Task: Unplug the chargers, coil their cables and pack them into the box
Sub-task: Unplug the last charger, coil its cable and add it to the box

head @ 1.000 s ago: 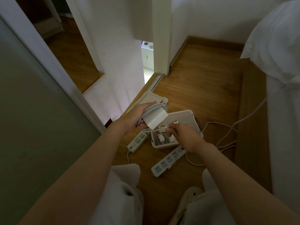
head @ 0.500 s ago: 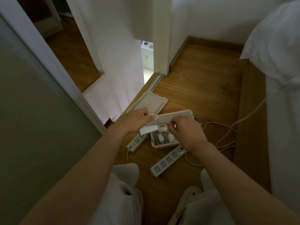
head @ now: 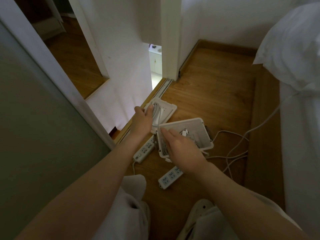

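Note:
My left hand grips a white charger with its cable coiled around it, held just above the perforated white lid on the floor. To its right stands the open white box, turned at an angle, with coiled cables and a small charger inside. My right hand lies over the box's near left corner, thumb on the rim and fingers reaching inside, holding its wall.
Two white power strips lie on the wooden floor, one left of the box, one in front of it. Loose white cables trail right towards the bed. A sliding door stands on the left; my knees are below.
My left hand carried the wrapped charger up and away from the box towards the lid. My right hand moved onto the box's corner, and the box has turned.

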The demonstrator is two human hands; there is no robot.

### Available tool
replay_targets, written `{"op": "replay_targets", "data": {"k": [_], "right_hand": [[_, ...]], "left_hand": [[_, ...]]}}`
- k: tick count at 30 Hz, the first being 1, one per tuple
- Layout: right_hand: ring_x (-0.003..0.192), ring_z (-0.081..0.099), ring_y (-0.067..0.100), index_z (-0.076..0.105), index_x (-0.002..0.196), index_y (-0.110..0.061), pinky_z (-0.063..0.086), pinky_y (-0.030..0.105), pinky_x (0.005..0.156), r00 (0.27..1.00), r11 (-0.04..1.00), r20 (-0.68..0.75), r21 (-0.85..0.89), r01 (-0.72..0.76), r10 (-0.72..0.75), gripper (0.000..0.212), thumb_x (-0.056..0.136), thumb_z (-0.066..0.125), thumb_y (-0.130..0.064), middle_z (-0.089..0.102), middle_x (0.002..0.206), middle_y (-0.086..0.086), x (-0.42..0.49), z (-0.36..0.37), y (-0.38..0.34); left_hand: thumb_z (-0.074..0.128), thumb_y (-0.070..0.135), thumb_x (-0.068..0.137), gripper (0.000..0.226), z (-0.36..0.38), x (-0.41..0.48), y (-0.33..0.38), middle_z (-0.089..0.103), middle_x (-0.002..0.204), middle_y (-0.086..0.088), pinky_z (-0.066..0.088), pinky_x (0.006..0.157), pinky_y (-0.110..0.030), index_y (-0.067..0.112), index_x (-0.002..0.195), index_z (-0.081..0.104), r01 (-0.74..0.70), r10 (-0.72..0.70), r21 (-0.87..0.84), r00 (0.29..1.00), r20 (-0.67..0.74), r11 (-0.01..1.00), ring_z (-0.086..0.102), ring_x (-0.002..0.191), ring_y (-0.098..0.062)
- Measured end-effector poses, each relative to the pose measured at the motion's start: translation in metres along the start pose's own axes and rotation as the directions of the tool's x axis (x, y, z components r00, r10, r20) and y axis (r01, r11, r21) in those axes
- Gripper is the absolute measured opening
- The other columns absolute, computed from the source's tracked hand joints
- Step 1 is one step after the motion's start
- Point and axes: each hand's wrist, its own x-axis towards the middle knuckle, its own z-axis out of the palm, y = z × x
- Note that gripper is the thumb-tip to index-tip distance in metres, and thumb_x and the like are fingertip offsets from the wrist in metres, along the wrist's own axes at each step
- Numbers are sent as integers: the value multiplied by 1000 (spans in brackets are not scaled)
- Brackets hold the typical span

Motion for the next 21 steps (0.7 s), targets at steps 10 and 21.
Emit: {"op": "replay_targets", "data": {"k": [10,21], "right_hand": [[97,58,27,24,146,-27,52,40,77,993,998,111,34,45,-49,62,93,40,0,53,119,8,8,18,7],[103,55,21,51,123,-20,39,26,75,986,985,99,-124,-119,132,33,93,46,-9,57,114,4,9,8,33]], "left_hand": [[32,43,101,42,-6,-4,22,57,75,-11,49,62,-29,8,94,55,430,-194,-787,903,384,442,53,66,-17],[34,37,99,39,-13,-9,15,62,65,-6,31,33,-17,12,93,63,247,78,-532,854,515,810,50,45,-15]]}}
